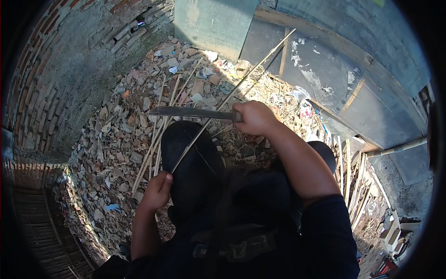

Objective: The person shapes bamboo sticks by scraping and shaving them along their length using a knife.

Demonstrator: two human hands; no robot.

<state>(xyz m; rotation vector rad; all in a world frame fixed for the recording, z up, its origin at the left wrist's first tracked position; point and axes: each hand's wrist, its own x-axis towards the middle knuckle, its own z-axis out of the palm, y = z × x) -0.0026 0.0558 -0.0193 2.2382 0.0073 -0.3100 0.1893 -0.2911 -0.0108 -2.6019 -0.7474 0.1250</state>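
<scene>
My right hand (255, 118) is closed around the handle of a machete (193, 112), whose long dark blade points left, level above my left knee. Between the thumb and fingers of my left hand (157, 189) is the near end of a thin bamboo strip (227, 98). The strip slants over my knee, away and to the right, up toward the dark panels. It crosses the blade near the handle; I cannot tell whether the two touch. Several other bamboo strips (155, 144) lie on the rubble just beyond my left hand.
Broken brick and litter (125, 135) cover the ground. A brick wall (88, 60) rises at the left, with green-grey panels (213, 23) and dark boards (320, 60) at the far side. More bamboo strips (357, 186) are bundled at my right. A woven bamboo screen (37, 228) stands at the lower left.
</scene>
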